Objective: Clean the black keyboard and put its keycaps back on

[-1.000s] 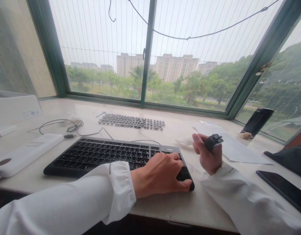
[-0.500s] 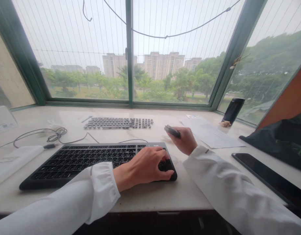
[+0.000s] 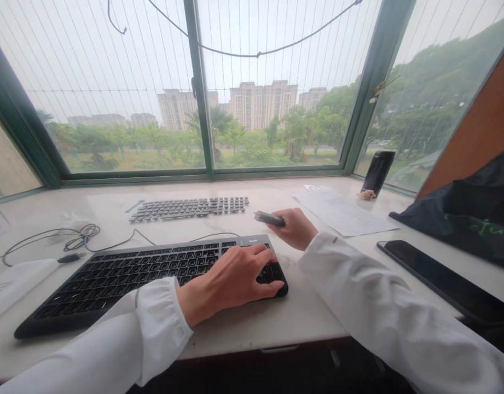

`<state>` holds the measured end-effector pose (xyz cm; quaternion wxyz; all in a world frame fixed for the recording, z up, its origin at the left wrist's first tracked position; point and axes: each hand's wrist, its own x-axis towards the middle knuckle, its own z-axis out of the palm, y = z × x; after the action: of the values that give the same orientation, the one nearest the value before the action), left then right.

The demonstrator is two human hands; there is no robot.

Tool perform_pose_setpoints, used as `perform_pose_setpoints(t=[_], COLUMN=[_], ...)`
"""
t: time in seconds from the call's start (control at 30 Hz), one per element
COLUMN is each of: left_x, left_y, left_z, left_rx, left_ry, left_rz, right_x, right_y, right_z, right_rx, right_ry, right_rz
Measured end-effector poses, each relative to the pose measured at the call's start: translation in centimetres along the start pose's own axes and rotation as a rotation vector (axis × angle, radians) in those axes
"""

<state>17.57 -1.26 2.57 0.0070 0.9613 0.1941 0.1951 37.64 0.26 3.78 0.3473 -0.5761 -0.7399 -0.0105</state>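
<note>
A black keyboard [image 3: 124,273] lies on the windowsill desk, its key wells bare of caps. My left hand [image 3: 235,276] rests across its right end, with thumb and forefinger apart over the number-pad area. The palm hides part of the keys. Beyond the keyboard's right rear corner, my right hand [image 3: 296,227] is closed around a small dark tool with a pale, rough tip [image 3: 272,219]. That tip points left, above the desk and apart from the keyboard; its exact kind is unclear. Rows of loose grey keycaps [image 3: 190,208] are laid out behind the keyboard.
A tangled cable [image 3: 86,232] and a USB plug [image 3: 72,257] lie at left, near a white flat packet [image 3: 19,282]. At right are paper sheets [image 3: 337,210], a dark phone [image 3: 432,273], a black cylinder [image 3: 377,174] and a black bag [image 3: 461,202]. Windows rise behind.
The view has turned slightly, shifting most things leftward. My right hand has tipped the dark tool flatter, its tip toward the left. My left hand stays on the keyboard's right end.
</note>
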Motion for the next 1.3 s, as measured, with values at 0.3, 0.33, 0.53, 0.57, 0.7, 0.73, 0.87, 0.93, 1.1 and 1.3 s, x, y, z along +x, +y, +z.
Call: perform_pose_setpoints(t=[0.3, 0.33, 0.53, 0.57, 0.7, 0.73, 0.87, 0.93, 1.1, 1.3], left_x=[-0.2, -0.2, -0.3, -0.3, -0.3, -0.4, -0.5, -0.5, -0.5, -0.4], left_y=[-0.2, -0.3, -0.9, -0.9, -1.0, -1.0, -1.0, -1.0, -0.8, -0.7], left_z=[0.1, 0.2, 0.2, 0.1, 0.0, 0.1, 0.3, 0.4, 0.5, 0.2], left_rx=[-0.070, -0.088, -0.180, -0.183, -0.215, -0.217, -0.185, -0.171, -0.154, -0.172], left_ry=[0.017, 0.025, 0.025, 0.021, 0.029, 0.032, 0.046, 0.054, 0.074, 0.144], left_rz=[-0.010, -0.020, -0.005, -0.006, 0.000, -0.002, -0.022, -0.027, -0.056, -0.113], right_x=[0.0, 0.0, 0.1, 0.1, 0.2, 0.1, 0.0, -0.1, -0.1, -0.1], right_y=[0.1, 0.2, 0.8, 0.9, 0.9, 0.8, 0.6, 0.6, 0.4, -0.1], right_z=[-0.2, -0.4, -1.7, -2.0, -3.1, -3.3, -3.5, -3.3, -3.2, -3.5], right_rx=[0.029, 0.047, 0.229, 0.255, 0.353, 0.375, 0.447, 0.461, 0.529, 0.600], right_ry=[-0.189, -0.258, -0.738, -0.789, -0.934, -0.946, -0.962, -0.962, -0.976, -0.999], right_rz=[0.038, 0.048, 0.076, 0.094, 0.143, 0.150, 0.213, 0.227, 0.335, 0.386])
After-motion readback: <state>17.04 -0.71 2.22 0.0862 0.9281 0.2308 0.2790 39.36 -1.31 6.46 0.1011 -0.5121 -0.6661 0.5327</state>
